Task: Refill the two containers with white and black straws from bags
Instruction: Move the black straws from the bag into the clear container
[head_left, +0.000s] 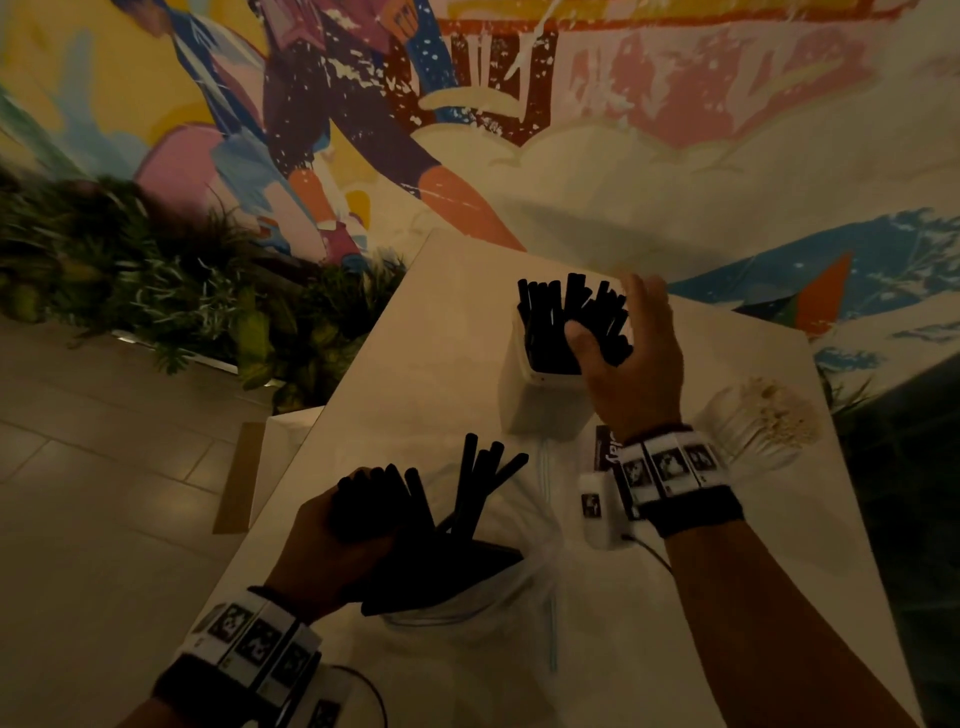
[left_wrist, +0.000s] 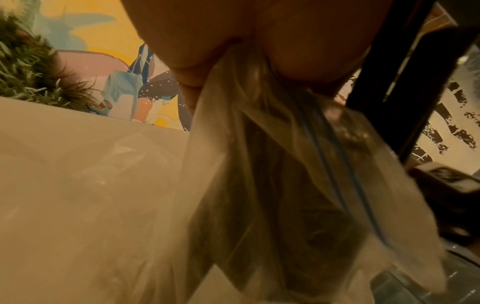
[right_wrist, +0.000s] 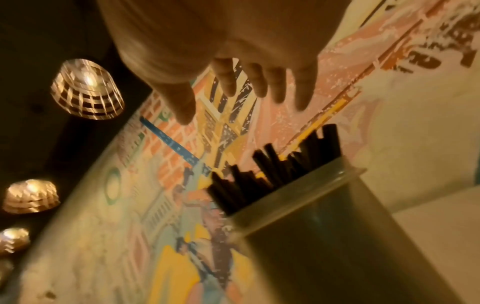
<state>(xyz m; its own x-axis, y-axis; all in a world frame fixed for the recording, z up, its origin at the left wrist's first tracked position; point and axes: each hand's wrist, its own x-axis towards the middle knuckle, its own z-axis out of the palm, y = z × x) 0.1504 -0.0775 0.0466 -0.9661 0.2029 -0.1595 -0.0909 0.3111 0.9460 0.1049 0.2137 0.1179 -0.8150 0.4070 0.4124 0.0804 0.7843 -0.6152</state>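
Note:
A white container stands on the table, packed with black straws. My right hand hovers over its top, fingers spread and straight; the right wrist view shows the fingertips apart from the straws in the container. Nearer to me, my left hand grips the mouth of a clear zip bag, from which more black straws fan upward. In the left wrist view the bag is pinched under my left hand. A second, clear container of pale straws sits at the right.
The white table has its left edge running diagonally beside my left hand, with tiled floor below. Plants line the left side under a painted mural wall. Lamps hang overhead in the right wrist view.

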